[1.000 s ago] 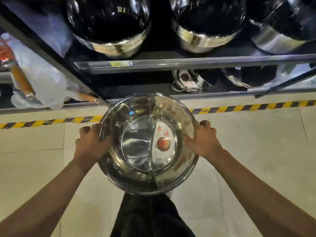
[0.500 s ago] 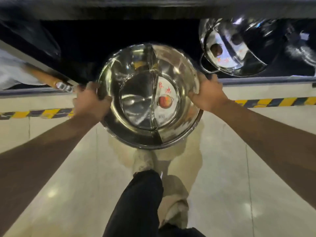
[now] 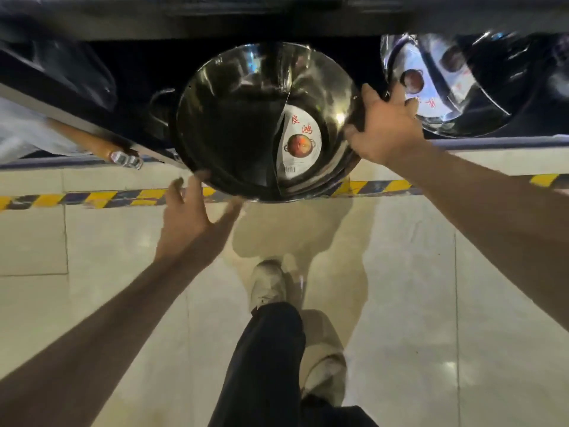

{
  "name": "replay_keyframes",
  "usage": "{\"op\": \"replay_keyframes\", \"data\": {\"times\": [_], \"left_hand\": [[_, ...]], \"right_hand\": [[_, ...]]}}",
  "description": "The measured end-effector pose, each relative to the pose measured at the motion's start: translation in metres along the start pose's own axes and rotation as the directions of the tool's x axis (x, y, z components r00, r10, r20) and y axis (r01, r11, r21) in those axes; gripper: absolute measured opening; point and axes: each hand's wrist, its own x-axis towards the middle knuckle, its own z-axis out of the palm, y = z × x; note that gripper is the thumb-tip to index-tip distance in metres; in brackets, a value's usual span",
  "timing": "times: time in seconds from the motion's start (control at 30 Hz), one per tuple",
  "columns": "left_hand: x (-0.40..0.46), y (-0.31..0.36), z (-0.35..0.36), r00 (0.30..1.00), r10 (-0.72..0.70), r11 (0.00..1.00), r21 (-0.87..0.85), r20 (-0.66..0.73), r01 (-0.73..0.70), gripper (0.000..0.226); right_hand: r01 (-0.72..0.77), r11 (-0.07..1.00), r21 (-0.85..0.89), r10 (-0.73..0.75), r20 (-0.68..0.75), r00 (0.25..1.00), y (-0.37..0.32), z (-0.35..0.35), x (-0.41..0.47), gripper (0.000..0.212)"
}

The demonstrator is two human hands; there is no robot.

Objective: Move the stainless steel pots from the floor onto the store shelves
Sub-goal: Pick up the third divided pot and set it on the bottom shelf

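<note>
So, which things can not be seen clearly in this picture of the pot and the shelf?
- Head view: the divided pot hides the shelf board under it, so whether it rests there is unclear.
- The right hand covers the pot's right handle.
- The neighbouring pot is cut off by the upper shelf edge.
- Label barcode is too small.
- The left hand is blurred.

Both arms reach forward — left hand (image 3: 189, 211) spread open, right hand (image 3: 386, 126) curled, gripping.
</note>
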Motion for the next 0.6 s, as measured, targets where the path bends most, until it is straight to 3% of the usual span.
{"op": "replay_keyframes", "data": {"times": [0.13, 0.3, 0.47, 0.6], "left_hand": [[-0.024, 0.003, 0.017, 0.994, 0.027, 0.993, 0.112, 0.108, -0.039, 0.075], [0.002, 0.007, 0.039, 0.976, 0.106, 0.968, 0.205, 0.192, -0.145, 0.071], [0.061, 0.013, 0.042, 0.972, 0.124, 0.905, 0.378, 0.200, -0.193, 0.063], [0.097, 0.019, 0.026, 0.972, 0.047, 0.890, 0.432, 0.230, -0.145, 0.067]], "right_hand": [[0.073, 0.987, 0.143, -0.052, -0.147, 0.988, -0.001, 0.006, -0.070, 0.063], [0.318, 0.941, 0.115, -0.316, -0.036, 0.948, -0.014, 0.048, -0.108, 0.062], [0.288, 0.943, 0.169, -0.289, -0.016, 0.957, -0.033, 0.061, -0.060, 0.055], [0.356, 0.934, -0.025, -0.351, 0.105, 0.930, -0.047, 0.051, -0.026, 0.064]]}}
